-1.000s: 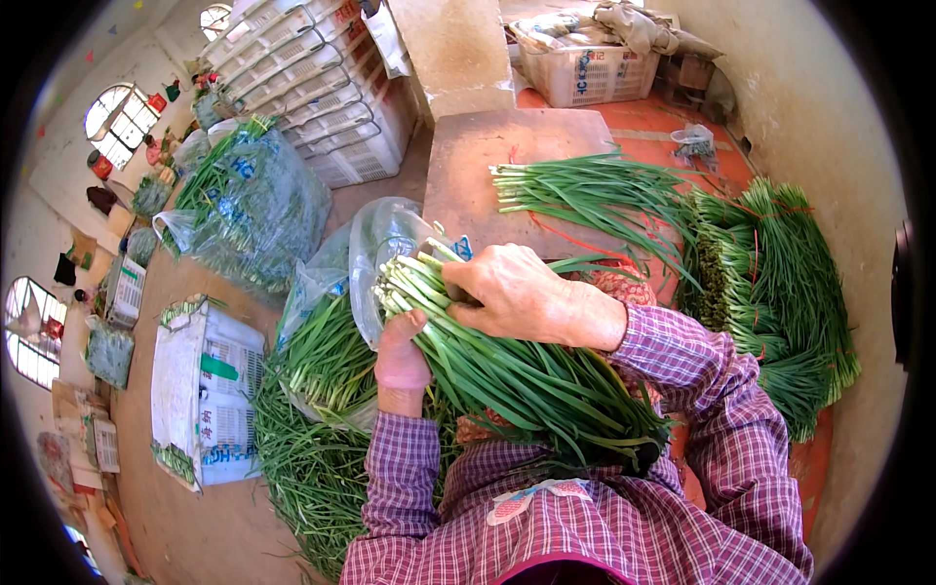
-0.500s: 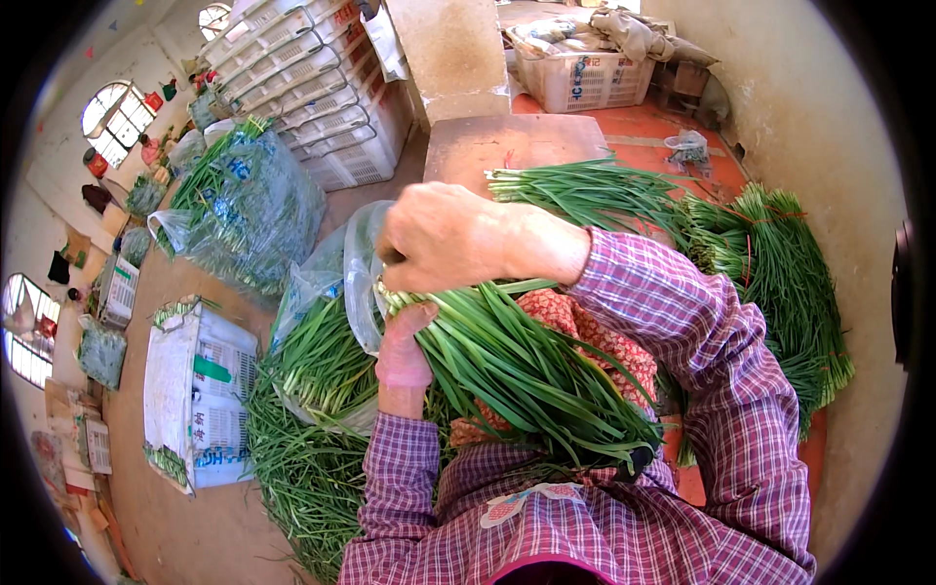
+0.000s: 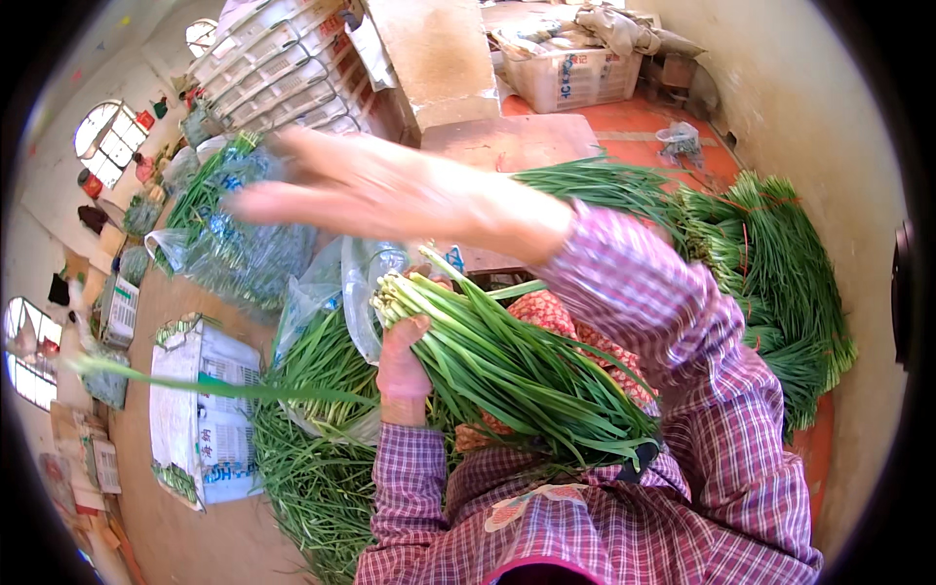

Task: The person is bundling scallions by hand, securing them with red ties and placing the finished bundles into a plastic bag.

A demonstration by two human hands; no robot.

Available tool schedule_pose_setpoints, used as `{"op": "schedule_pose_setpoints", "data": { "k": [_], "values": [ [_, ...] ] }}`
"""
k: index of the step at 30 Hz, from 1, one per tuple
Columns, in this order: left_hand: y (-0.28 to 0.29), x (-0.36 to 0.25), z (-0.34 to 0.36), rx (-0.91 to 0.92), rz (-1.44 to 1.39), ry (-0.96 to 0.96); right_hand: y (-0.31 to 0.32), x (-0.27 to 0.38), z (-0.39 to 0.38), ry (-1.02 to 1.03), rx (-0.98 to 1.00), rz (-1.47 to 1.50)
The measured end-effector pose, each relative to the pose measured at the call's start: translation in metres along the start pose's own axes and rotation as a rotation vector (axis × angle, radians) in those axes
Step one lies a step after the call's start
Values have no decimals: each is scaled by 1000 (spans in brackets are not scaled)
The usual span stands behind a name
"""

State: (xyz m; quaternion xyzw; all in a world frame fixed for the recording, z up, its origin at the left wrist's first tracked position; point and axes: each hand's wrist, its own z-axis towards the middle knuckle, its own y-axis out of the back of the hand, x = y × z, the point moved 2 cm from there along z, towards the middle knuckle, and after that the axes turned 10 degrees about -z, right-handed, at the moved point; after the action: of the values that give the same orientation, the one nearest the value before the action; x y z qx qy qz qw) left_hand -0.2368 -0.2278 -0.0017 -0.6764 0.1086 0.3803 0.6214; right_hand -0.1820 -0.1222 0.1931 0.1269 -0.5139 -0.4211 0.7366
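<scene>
My left hand (image 3: pixel 405 363) grips a bunch of garlic chives (image 3: pixel 531 366) near its pale stem ends, the green leaves trailing over my lap to the right. My right hand (image 3: pixel 380 190), smeared by motion, reaches out to the left above the bunch. Its fingers are apart and it holds nothing I can see. A single blurred green leaf (image 3: pixel 224 389) hangs in the air at the left, in front of a white box. Beneath and left of my left hand lies a pile of loose chives (image 3: pixel 312 478), with a clear plastic bag (image 3: pixel 359 302) just beyond.
Tied chive bundles (image 3: pixel 795 292) are heaped on the right, by the wall. Another bundle (image 3: pixel 595 185) lies by a wooden board (image 3: pixel 458 138). To the left stand the white box (image 3: pixel 210 429), a bag of chives (image 3: pixel 249 219) and stacked white crates (image 3: pixel 283 83). A filled crate (image 3: pixel 570 83) sits behind.
My right hand has left the stem ends and swung up to the left, its fingers spreading. A loose leaf has appeared in the air. The left hand keeps its grip.
</scene>
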Motion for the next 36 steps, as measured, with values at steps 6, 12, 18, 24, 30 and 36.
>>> {"op": "schedule_pose_setpoints", "data": {
  "k": [6, 12, 18, 24, 30, 36],
  "values": [
    [10, 2, -4, -59, 68, 66, -55, -101, -142, -274, 93, -37],
    [14, -8, -3, -45, 244, 63, -61, -100, -150, -437, 294, -124],
    [-17, -3, -9, 168, -38, 80, -52, -87, -146, -391, 422, 162],
    [-37, -15, 7, 194, -162, 6, -53, -89, -135, -396, 429, 270],
    [-80, -88, 26, 360, -38, -95, -39, -70, -112, -98, -45, 183],
    [-84, -118, 31, 212, 92, -174, -23, -20, -94, 18, -397, -168]
  ]
}}
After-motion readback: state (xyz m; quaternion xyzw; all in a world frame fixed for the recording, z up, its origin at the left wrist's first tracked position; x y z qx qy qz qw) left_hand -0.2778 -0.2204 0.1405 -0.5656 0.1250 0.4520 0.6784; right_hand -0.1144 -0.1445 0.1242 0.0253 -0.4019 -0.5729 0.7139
